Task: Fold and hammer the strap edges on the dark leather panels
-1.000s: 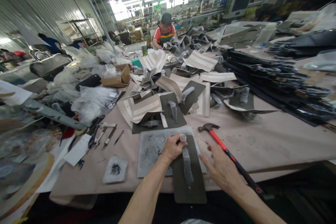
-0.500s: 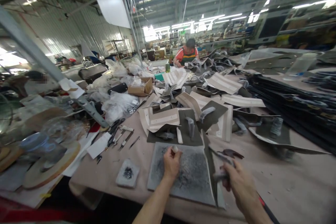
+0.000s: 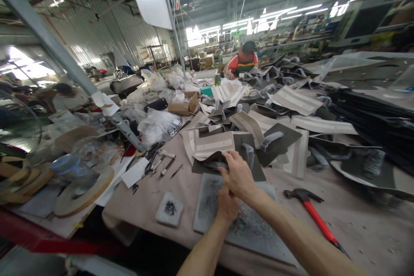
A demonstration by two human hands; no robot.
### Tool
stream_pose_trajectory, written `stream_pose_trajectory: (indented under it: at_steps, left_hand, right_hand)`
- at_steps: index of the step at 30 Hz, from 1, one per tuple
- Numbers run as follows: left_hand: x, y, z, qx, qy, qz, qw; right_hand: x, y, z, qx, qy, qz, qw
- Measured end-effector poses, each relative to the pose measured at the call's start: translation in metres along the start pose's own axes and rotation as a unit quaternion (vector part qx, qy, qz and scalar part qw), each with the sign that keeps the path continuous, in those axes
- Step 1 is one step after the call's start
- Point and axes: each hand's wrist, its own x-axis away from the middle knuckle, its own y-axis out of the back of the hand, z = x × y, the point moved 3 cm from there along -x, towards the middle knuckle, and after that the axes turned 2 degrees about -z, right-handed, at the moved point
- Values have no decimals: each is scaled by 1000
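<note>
My left hand [image 3: 227, 206] is closed above a grey slab [image 3: 203, 213] speckled with black marks. Whatever it holds is hidden behind the other hand. Crossing over it, my right hand [image 3: 238, 177] has its fingers stretched forward and a little apart. Those fingertips are at the near edge of a dark panel [image 3: 211, 157] in the pile, and I cannot make out whether they touch it. To the right lies a claw hammer [image 3: 315, 213] with a red handle. Left of the slab stands a small pale block [image 3: 169, 209] with dark bits on top.
Beige and dark panels [image 3: 281, 144] with plastic-wrapped handles spread behind the slab. Several thin hand tools [image 3: 166, 166] lie at left near a clear plastic bag [image 3: 158, 127]. A metal post [image 3: 110, 108] slants along the left. Another person [image 3: 244, 60] sits across the table.
My right hand has let go of the dark piece it held upright and has moved left over my left hand. That piece no longer shows beside the slab. The view has shifted.
</note>
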Motion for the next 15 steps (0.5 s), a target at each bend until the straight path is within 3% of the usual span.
stream_pose_trajectory:
  at_steps: [3, 8, 12, 15]
  left_hand:
    - [-1, -1, 0, 21, 44, -9, 999]
    - [-2, 1, -5, 36, 64, -5, 997]
    - [-3, 2, -5, 44, 69, 1, 997]
    - [-4, 2, -1, 30, 67, -2, 997]
  right_hand:
    - [-43, -15, -30, 123, 17, 36, 992]
    - [-78, -32, -29, 126, 63, 93, 986]
    - [-80, -3, -30, 108, 72, 60, 990]
    - [-55, 30, -51, 96, 34, -1, 995]
